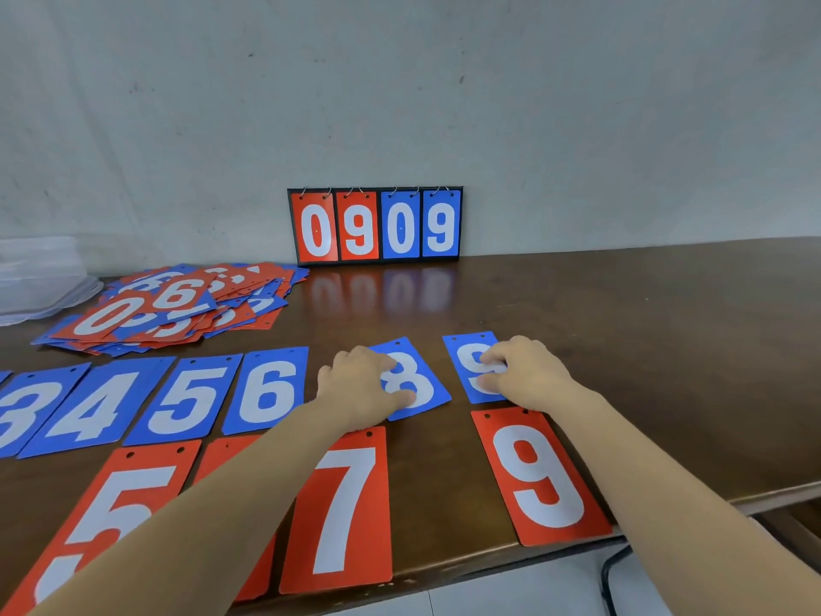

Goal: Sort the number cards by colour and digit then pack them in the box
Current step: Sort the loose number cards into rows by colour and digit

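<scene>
Two rows of number cards lie across the brown table [622, 313], blue in the far row and red in the near one, as a person sorts them with bare hands. Far off to the left of the left hand [355, 384] sits the unsorted pile [177, 304] of mixed red and blue cards, next to a clear plastic container [40, 277] that may be the box; it is too pale and cropped to be sure. Just left of that hand run the blue 3 [26, 406], blue 4 [97, 406], blue 5 [191, 397] and blue 6 [269, 389].

The left hand lies flat, fingers spread, pressing on the blue 8 [415, 389], which sits askew to its row. The right hand [528, 371], well apart from the left, rests its fingertips on the blue 9 [471, 362], pinning rather than lifting it. Nearer the person than both hands lie the red 5 [120, 500], red 7 [342, 504] and red 9 [540, 473].

Risks, as judged from here: the glossy top could let a pushed card skid and knock its neighbours crooked, and the red 9 lies at the table's near edge, where a sleeve-less forearm sweeping back could tip it off.

Whether a blue 7 lies beneath the left hand cannot be told. The left forearm covers a red card between 5 and 7. The row's lowest digits run out of view. A flip scoreboard [375, 224] reading 0909 stands against the wall beyond both hands.
</scene>
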Motion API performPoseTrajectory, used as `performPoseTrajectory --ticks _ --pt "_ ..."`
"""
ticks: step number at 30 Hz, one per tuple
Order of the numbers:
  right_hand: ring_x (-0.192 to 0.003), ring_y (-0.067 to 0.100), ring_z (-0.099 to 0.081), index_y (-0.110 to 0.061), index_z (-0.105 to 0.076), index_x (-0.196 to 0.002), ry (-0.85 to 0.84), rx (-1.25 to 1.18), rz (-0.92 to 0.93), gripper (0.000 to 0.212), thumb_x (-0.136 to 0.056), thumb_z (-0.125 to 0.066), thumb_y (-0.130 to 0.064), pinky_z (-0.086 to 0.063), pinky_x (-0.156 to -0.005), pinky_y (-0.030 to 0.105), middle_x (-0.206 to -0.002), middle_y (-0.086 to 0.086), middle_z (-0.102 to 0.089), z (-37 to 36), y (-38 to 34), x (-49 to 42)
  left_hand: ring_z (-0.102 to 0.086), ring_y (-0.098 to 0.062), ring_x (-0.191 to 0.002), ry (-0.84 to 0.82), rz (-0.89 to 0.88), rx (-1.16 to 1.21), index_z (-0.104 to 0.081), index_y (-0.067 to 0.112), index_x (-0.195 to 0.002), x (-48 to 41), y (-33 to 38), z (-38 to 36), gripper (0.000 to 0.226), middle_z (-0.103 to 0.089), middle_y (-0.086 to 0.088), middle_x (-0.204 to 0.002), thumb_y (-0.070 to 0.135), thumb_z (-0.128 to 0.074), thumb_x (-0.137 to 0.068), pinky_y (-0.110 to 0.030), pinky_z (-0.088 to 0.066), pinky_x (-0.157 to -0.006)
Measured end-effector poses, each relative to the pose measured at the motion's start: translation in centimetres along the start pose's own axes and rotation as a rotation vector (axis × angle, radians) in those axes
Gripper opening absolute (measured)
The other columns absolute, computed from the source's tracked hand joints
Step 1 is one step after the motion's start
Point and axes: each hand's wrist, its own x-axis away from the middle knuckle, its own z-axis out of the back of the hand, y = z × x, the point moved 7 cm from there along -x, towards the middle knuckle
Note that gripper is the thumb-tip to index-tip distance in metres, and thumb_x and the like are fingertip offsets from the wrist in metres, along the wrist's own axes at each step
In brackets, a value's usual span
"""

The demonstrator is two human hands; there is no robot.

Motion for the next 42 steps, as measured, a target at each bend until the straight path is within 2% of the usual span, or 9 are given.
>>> performPoseTrajectory --ticks 8,25,30,33,36,42 --pt "-0.123 0.021 -0.045 -0.029 -0.062 -0.126 -0.002 0.021 0.036 0.038 -0.089 -0.065 -0.036 -0.046 -0.099 0.04 -0.137 0.001 -0.047 -0.3 0.4 0.0 -0.029 -0.016 -0.138 -0.097 -0.126 0.005 -0.045 0.03 -0.141 0.0 0.9 -0.3 0.053 -0.038 0.01 -0.147 0.045 -0.057 -0.092 -0.044 -0.016 -0.112" --pt "-0.122 0.02 -0.046 -0.027 -0.061 -0.128 0.012 0.006 0.005 0.039 -0.089 -0.065 -0.034 -0.046 -0.098 0.038 -0.137 0.002 -0.047 -0.1 -0.3 1.0 -0.033 -0.014 -0.136 -0.079 -0.158 0.057 -0.047 0.026 -0.14 0.5 2.0 -0.5 0.05 -0.042 0.009 -0.147 0.045 -0.054 -0.094 -0.039 -0.016 -0.11" --pt "-0.118 0.018 -0.048 -0.027 -0.059 -0.127 0.127 -0.009 0.025 0.034 -0.093 -0.059 -0.031 -0.048 -0.094 0.037 -0.129 0.001 -0.051 1.8 -1.2 1.7 -0.034 -0.015 -0.137 -0.02 -0.134 0.07 -0.045 0.025 -0.141 0.9 2.1 1.1 0.052 -0.037 0.006 -0.15 0.045 -0.054 -0.094 -0.04 -0.016 -0.112" --pt "-0.116 0.016 -0.051 -0.025 -0.061 -0.125 0.163 -0.033 0.073 0.032 -0.093 -0.059 -0.03 -0.048 -0.094 0.037 -0.129 -0.002 -0.054 3.1 -3.0 1.9 -0.037 -0.014 -0.136 0.06 -0.128 0.097 -0.047 0.026 -0.139 1.3 1.5 3.5 0.05 -0.04 0.007 -0.149 0.045 -0.055 -0.094 -0.041 -0.018 -0.113" --pt "-0.117 0.016 -0.054 -0.021 -0.058 -0.129 0.158 -0.077 0.133 0.035 -0.095 -0.058 -0.027 -0.047 -0.095 0.034 -0.131 -0.003 -0.056 3.8 -5.7 2.1 -0.041 -0.014 -0.134 0.132 -0.098 0.124 -0.048 0.026 -0.138 2.1 0.2 6.5 0.049 -0.044 0.007 -0.147 0.044 -0.056 -0.094 -0.042 -0.022 -0.114" --pt "-0.114 0.015 -0.057 -0.02 -0.057 -0.13 0.13 -0.107 0.217 0.038 -0.094 -0.06 -0.028 -0.049 -0.094 0.034 -0.13 -0.002 -0.059 2.9 -11.6 2.0 -0.044 -0.019 -0.132 0.161 -0.019 0.124 -0.044 0.028 -0.141 3.8 -5.0 11.0 0.052 -0.046 0.003 -0.146 0.046 -0.055 -0.093 -0.05 -0.029 -0.113"
